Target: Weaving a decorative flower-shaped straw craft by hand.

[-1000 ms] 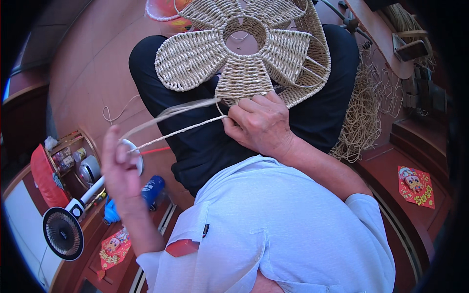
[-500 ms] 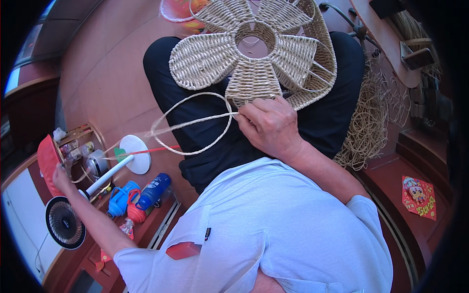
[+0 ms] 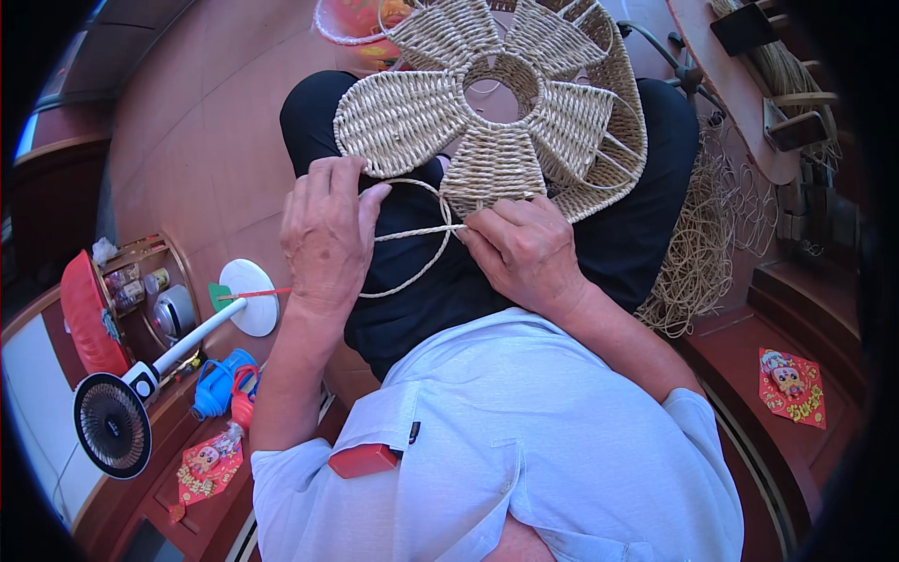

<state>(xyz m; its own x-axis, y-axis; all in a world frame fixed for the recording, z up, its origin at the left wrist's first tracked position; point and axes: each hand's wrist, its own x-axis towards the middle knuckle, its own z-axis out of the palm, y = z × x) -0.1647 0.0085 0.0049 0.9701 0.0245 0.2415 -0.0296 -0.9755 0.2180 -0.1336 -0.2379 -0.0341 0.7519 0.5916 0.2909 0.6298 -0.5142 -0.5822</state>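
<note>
A woven flower-shaped straw piece point(image 3: 403, 122), with wide petals around a round hole, rests across my lap against a curved woven side point(image 3: 599, 192). My right hand point(image 3: 524, 248) is closed at the edge of the nearest petal, pinching a twisted straw cord point(image 3: 412, 231). From there the cord runs left in a large loop over my dark trousers. Over the loop's left side is my left hand point(image 3: 328, 229), its thumb apart from the bent fingers. It covers part of the cord, and no grip on it shows.
A heap of loose straw cord point(image 3: 693, 262) lies on the floor at right. To the left are a fan point(image 3: 112, 426) on a white stand, a blue bottle-like container point(image 3: 225, 379) and a red cushion-like item point(image 3: 92, 314). A phone point(image 3: 796, 131) sits at the upper right.
My left hand has come back from the far left to beside the cord loop. My right hand has kept its pinch. The woven piece has shifted slightly right and down in view.
</note>
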